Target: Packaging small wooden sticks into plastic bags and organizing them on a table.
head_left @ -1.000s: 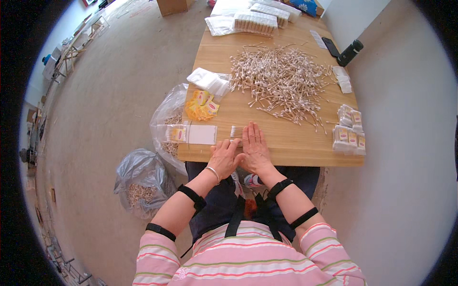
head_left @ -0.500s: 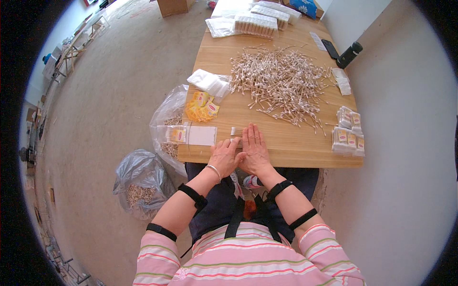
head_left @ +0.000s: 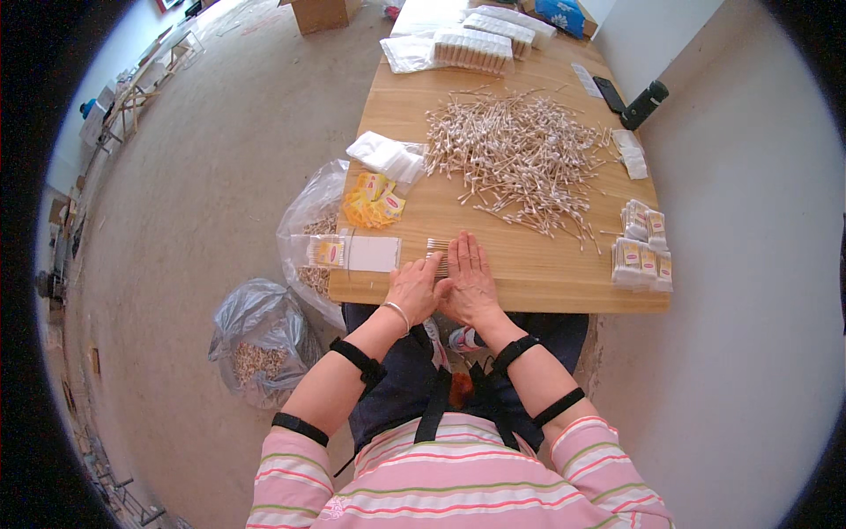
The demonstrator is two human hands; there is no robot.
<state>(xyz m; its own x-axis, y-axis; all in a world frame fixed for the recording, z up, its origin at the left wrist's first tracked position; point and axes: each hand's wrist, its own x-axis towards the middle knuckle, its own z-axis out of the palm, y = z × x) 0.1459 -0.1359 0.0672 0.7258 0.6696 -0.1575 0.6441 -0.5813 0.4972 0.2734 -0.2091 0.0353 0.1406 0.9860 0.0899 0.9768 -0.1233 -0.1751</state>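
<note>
A short row of cotton swabs [head_left: 436, 246] lies side by side at the table's near edge. My right hand [head_left: 471, 280] rests flat against the row's right end, fingers stretched out and together. From the left, my left hand [head_left: 414, 286] reaches over the lower swabs with its index finger extended on them; the other fingers are bent and partly hidden. The thumbs meet between the hands. Left of the row sits a white card [head_left: 374, 253], beside a clear packet of swabs with a yellow label [head_left: 328, 253].
A large heap of loose swabs [head_left: 520, 154] covers the table's middle. Yellow label cards [head_left: 374, 203] and clear bags [head_left: 388, 154] lie left. Filled packets [head_left: 641, 263] stand right. Farther back are bundled packs [head_left: 473, 50], a phone [head_left: 608, 93] and a dark bottle [head_left: 645, 105]. Plastic sacks [head_left: 264, 331] sit on the floor.
My left index finger has shifted slightly along the swabs. The right hand stays nearly where it was, flat beside the row.
</note>
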